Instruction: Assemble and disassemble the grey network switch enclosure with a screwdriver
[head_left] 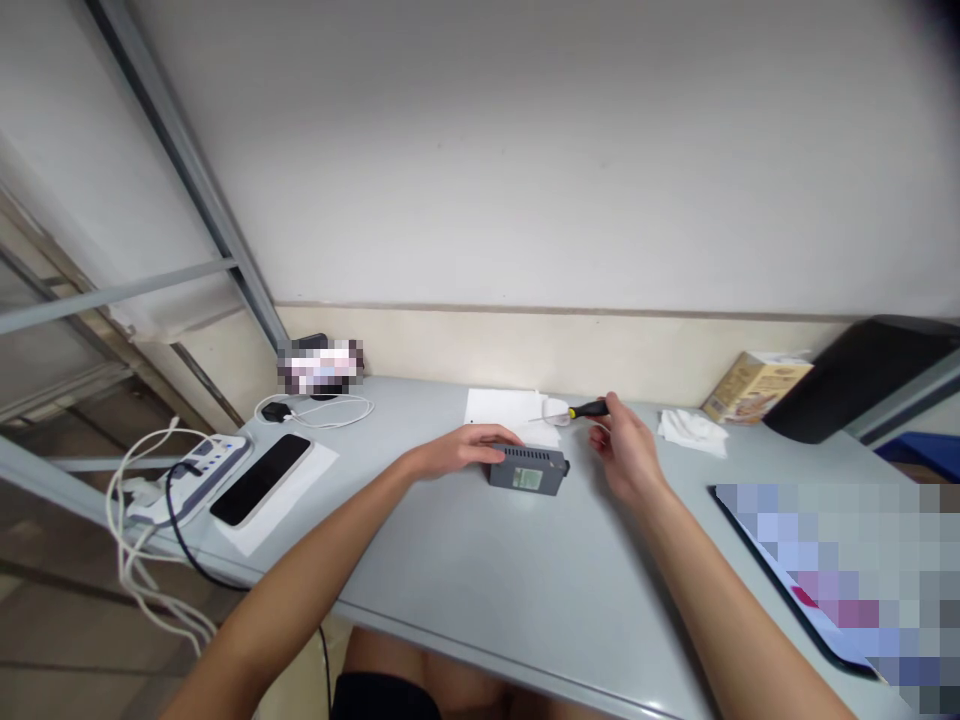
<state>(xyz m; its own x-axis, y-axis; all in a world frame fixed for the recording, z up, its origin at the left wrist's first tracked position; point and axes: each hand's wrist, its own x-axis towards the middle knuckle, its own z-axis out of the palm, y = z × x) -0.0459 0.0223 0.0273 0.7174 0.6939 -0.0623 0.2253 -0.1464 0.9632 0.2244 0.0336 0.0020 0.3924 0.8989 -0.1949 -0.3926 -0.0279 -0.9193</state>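
A dark grey box-shaped device (536, 472) with a row of vent slots and a pale label stands on the desk in front of me. My left hand (469, 450) rests on its left end, with fingers over the top edge. To the right of the box, my right hand (626, 450) grips the handle of a screwdriver (589, 410) with black and yellow on it. The screwdriver's thin shaft points left, above white paper (499, 407) behind the box. Its tip is hard to make out.
On the left of the grey desk (450, 560) lie a smartphone (261, 480) and a power strip (199, 475) with cables. A crumpled tissue (694, 432), a yellowish carton (757, 388) and a black object (855, 380) are at the back right. A blurred-out flat panel (825, 570) lies nearer.
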